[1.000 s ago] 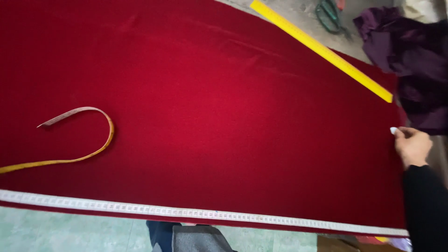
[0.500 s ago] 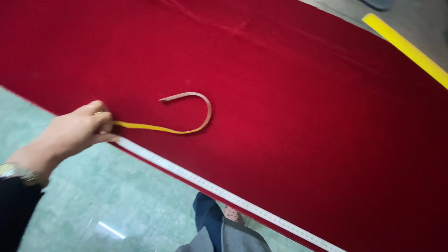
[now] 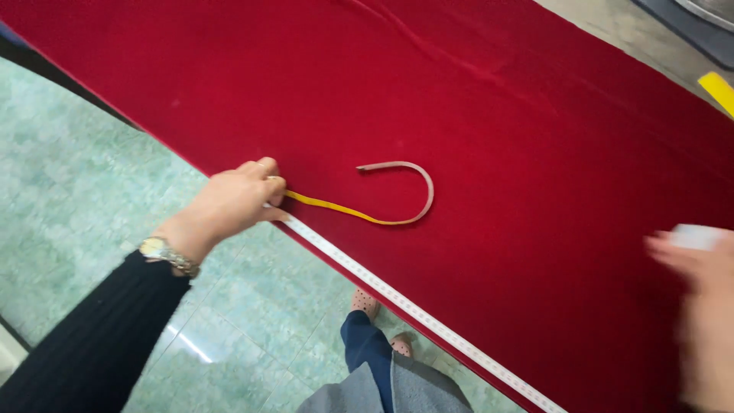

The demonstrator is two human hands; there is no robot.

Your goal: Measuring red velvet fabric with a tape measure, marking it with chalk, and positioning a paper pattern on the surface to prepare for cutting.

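Left hand [image 3: 233, 203] curled, fingers pinched on one end of yellow tape measure [image 3: 397, 206] at edge of red cloth [image 3: 489, 107], beside white measuring strip [image 3: 413, 310]. Right hand [image 3: 699, 306] blurred, closed on small white object [image 3: 697, 236], over cloth's near right part.

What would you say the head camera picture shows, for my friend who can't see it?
The left hand pinches one end of a yellow tape measure that curls in a hook on a big red cloth. The blurred right hand holds something small and white. A white ruler strip runs along the cloth's edge.
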